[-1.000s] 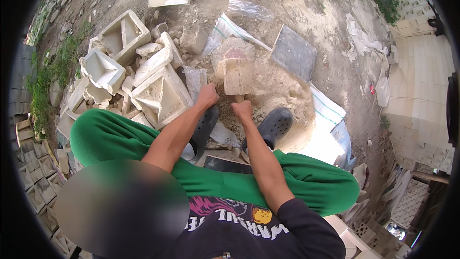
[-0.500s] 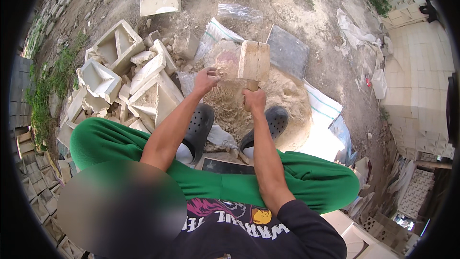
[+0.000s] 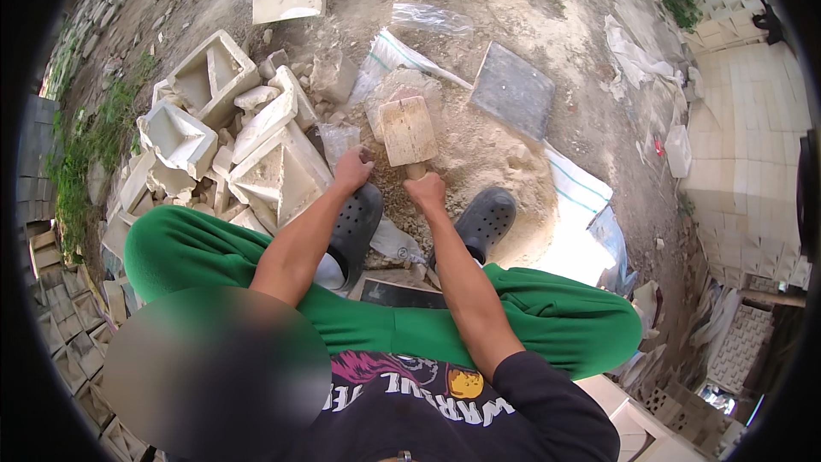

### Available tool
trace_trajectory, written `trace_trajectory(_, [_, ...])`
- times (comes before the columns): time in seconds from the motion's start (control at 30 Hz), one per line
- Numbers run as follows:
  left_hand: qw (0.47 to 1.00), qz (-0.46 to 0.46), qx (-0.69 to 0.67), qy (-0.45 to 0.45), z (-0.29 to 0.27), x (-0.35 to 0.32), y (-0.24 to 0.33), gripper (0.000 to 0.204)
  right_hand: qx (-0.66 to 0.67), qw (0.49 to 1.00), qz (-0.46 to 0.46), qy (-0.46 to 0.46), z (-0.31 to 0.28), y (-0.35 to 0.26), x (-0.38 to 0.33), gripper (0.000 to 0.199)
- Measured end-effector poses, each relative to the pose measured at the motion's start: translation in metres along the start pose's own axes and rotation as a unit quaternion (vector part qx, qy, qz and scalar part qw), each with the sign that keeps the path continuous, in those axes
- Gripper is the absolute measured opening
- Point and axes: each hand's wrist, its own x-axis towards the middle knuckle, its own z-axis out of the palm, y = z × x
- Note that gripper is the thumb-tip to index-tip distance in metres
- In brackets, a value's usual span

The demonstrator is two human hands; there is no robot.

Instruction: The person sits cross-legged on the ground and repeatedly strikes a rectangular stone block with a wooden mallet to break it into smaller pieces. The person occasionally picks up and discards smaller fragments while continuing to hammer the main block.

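My right hand (image 3: 425,193) grips the short handle of a wooden mallet (image 3: 408,132). The mallet's blocky, pale, dust-covered head points away from me, over a rounded dusty lump (image 3: 395,85) that it partly covers. Close to the left of the mallet is my left hand (image 3: 351,169), its fingers curled in. Whether they hold anything is hidden. Pale crumbly powder (image 3: 505,158) is heaped around the lump and between my dark clogs (image 3: 486,221). A white woven sack (image 3: 386,58) shows behind the lump.
Broken pale moulded blocks (image 3: 278,175) are piled to the left. A grey square slab (image 3: 513,90) lies right of the lump, with a pale rectangular block (image 3: 289,2) farther back. Stacked pale blocks (image 3: 740,145) form a wall at the right. Clear plastic (image 3: 432,19) lies behind.
The mallet and my right hand have moved left and slightly nearer to me. My left hand has drawn back from the lump toward me, its fingers more curled. The feet stay put.
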Motion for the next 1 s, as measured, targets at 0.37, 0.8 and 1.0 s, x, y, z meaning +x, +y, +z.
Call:
trace_trajectory(0.37, [0.999,0.002,0.012,0.036,-0.005,-0.010,0.008,0.040,0.176,0.964,-0.176,0.091,-0.073,-0.071,-0.016,0.039])
trace_trajectory(0.8, [0.976,0.132,0.152,0.086,-0.007,-0.001,0.010,0.035,0.083,0.996,0.026,0.022,0.012,0.018,0.000,0.030])
trace_trajectory(1.0, [0.981,0.115,0.142,0.062,-0.005,0.004,0.008,0.015,0.143,0.966,-0.160,0.146,-0.058,-0.057,-0.010,0.038])
